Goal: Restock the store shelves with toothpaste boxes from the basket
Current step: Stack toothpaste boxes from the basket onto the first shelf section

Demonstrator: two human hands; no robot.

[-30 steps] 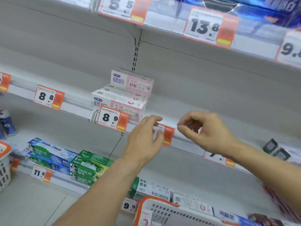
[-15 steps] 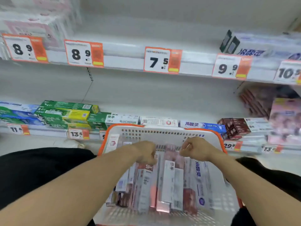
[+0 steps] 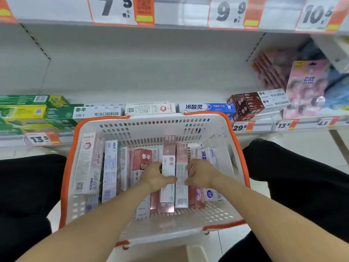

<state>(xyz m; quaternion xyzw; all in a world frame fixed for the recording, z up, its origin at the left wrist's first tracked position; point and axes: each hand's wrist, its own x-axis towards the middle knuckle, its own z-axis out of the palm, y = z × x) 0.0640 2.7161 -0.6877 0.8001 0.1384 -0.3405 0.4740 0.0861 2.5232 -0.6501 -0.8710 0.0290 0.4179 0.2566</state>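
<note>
A white basket with an orange rim (image 3: pixel 238 148) sits between my knees, holding several toothpaste boxes lying lengthwise. Two pink-and-white boxes (image 3: pixel 174 163) lie side by side in its middle. My left hand (image 3: pixel 154 176) grips them from the left, its thumb lying across the left box. From the right, my right hand (image 3: pixel 203 174) curls its fingers against the right box. A tall pink-and-white box (image 3: pixel 86 163) leans on the basket's left wall. The lower shelf (image 3: pixel 264 118) behind the basket carries a row of boxes.
Green and yellow boxes (image 3: pixel 24 112) fill the lower shelf's left end, white and blue ones (image 3: pixel 205 107) the middle, dark red ones (image 3: pixel 245 105) and pink packs (image 3: pixel 306 87) the right. Price tags (image 3: pixel 120 10) line the upper shelf edge. My black-trousered knees (image 3: pixel 294 178) flank the basket.
My hands left the upper shelf, dropped into the basket, and now close on two pink-and-white boxes. The view tilted down from the shelves to the basket.
</note>
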